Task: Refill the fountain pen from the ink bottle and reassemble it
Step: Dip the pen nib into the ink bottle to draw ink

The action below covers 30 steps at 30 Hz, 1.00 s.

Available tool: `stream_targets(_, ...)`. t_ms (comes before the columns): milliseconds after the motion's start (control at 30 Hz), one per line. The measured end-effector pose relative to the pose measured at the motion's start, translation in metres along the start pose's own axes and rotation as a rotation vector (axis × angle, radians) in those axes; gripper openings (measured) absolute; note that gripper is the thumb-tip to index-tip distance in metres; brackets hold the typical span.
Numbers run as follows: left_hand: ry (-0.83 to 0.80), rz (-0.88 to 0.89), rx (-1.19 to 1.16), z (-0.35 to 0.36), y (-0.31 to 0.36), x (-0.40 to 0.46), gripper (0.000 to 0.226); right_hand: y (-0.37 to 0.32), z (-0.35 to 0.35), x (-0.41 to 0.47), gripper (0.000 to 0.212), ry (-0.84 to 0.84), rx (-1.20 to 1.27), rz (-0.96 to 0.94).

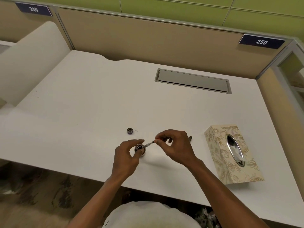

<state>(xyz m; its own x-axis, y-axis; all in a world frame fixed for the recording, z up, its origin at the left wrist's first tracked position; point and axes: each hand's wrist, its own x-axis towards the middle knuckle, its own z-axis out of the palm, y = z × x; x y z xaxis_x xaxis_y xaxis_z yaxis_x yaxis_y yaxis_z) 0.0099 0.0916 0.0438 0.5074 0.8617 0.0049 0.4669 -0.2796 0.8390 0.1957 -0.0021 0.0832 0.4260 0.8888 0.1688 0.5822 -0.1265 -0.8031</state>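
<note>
A small open ink bottle (pixel 140 148) stands on the white desk (pixel 82 104). My left hand (pixel 126 157) grips it with fingers curled round its sides. My right hand (pixel 175 146) pinches the top end of the thin pen section with its clear converter (pixel 148 143), which slants down with its tip in the bottle's mouth. The bottle's dark cap (pixel 130 130) lies on the desk behind the bottle. A dark pen part (pixel 190 138) shows just past my right hand, mostly hidden by it.
A patterned tissue box (pixel 230 153) lies to the right of my hands. A grey cable hatch (pixel 192 81) is set into the desk further back. Beige partition walls (pixel 148 35) close the desk at the back and right. The desk's front edge runs under my forearms.
</note>
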Motion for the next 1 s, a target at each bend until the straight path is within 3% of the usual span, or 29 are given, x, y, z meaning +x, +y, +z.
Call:
stream_targets(167, -0.056, 0.033, 0.028, 0.001, -0.011, 0.007, 0.036, -0.006, 0.014, 0.021, 0.003, -0.098, -0.112, -0.049)
stream_targets(867, 0.102, -0.032, -0.063, 0.022, -0.025, 0.025, 0.022, -0.01, 0.04, 0.054, 0.01, -0.16, -0.158, -0.009)
stream_targets(1000, 0.108, -0.071, -0.079, 0.024, -0.028, 0.025, 0.03, -0.007, 0.046, 0.057, 0.011, -0.183, -0.173, 0.011)
